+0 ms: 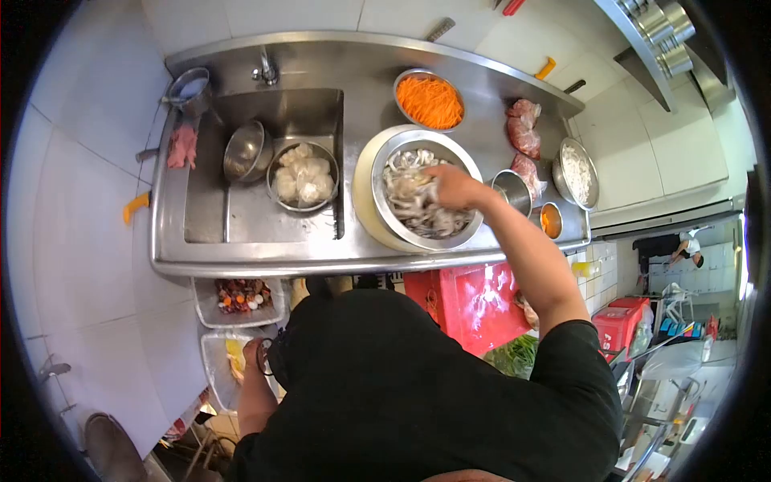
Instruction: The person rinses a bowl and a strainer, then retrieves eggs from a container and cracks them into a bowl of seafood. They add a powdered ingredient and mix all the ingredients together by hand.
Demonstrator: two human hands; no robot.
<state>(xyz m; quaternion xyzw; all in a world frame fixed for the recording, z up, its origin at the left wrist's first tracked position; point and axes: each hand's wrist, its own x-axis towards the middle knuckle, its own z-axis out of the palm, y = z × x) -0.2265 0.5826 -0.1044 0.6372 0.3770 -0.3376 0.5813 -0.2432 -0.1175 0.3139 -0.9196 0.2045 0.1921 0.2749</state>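
Note:
My right hand (455, 186) reaches into a wide metal bowl (474, 153) of wet, grey-white strips (426, 210) that look like sliced mushrooms. Its fingers are curled into a clump of them, and the tips are partly hidden and blurred. This bowl rests over a larger pale yellow tub (364, 193) on the steel counter. Down at my left side, my left hand (254, 353) hangs beside a clear plastic tub (210, 361) with yellow pieces in it. I cannot make out its fingers.
Left of the tub, the sink (217, 217) holds an empty metal bowl (248, 152) and a pot of pale bundles (303, 177). Shredded carrot (430, 102) stands behind. Bagged red meat (524, 128) and a bowl of white pieces (577, 173) lie right. A red crate (482, 309) stands below.

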